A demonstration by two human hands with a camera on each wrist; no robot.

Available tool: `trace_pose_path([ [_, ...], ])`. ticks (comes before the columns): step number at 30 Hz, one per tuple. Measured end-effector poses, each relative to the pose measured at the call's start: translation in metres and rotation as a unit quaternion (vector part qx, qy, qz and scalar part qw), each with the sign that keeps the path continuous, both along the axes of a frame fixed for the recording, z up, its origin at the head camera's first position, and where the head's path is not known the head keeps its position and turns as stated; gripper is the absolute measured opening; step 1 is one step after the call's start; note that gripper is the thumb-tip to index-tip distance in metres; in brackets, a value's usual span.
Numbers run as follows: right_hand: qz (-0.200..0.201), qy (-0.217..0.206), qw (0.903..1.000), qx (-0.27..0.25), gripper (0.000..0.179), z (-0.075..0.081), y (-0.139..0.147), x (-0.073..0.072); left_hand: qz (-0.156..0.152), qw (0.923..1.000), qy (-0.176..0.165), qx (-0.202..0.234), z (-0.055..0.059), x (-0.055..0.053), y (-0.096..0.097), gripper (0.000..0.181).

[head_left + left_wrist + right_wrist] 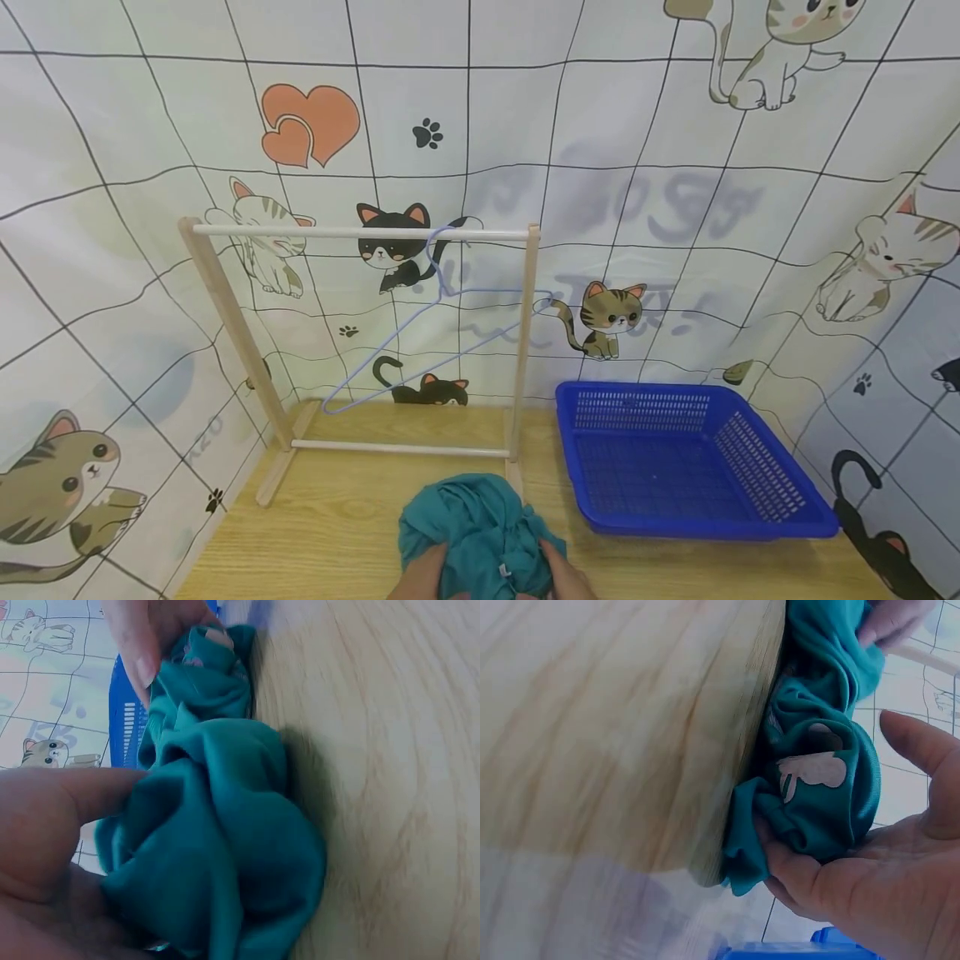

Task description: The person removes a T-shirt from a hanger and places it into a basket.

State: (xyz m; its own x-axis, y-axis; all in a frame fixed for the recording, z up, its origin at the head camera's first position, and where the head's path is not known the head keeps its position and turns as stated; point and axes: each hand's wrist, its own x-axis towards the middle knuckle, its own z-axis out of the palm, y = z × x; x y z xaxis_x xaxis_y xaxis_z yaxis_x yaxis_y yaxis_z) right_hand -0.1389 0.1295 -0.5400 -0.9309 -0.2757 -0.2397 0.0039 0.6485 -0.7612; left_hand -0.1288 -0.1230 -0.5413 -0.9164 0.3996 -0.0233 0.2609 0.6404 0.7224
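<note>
Garment [476,517], teal and printed, is bunched in front of the wooden clothes rack [238,333], clasped by the left hand [422,575]; one end is touched by the right hand [568,577], whose grip cannot be told. It would best be loosened gently.

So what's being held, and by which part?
A bunched teal cloth: the left hand holds its left side; the right hand has fingers against its right side, thumb clear.

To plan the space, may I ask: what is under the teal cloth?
Under the teal cloth is the wood-grain table; the covered part, and anything hidden there, cannot be seen.
</note>
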Motion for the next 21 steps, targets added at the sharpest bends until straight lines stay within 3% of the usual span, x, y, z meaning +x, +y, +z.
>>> trace_pose_path([
  [1,0.003,0.008,0.9999,-0.013,0.090,0.000,-0.001,0.000,-0.006,0.9997,-0.002,0.023,0.001,0.001,0.001,0.069],
  [4,0.002,-0.005,0.9987,-0.051,0.094,0.001,-0.005,0.000,0.006,0.9968,-0.049,0.062,0.005,-0.001,0.005,0.070],
  [8,-0.013,-0.051,0.9937,-0.099,0.099,0.003,-0.010,0.001,0.019,0.9909,-0.093,0.095,0.007,-0.004,0.011,0.070],
  [15,-0.069,-0.143,0.9748,-0.156,0.097,0.010,-0.012,0.004,0.032,0.9879,-0.100,0.114,0.010,-0.001,0.027,0.061],
  [21,-0.093,-0.145,0.9651,-0.197,0.099,0.012,-0.012,0.007,0.021,0.9851,-0.092,0.144,0.019,0.006,0.036,0.061],
])
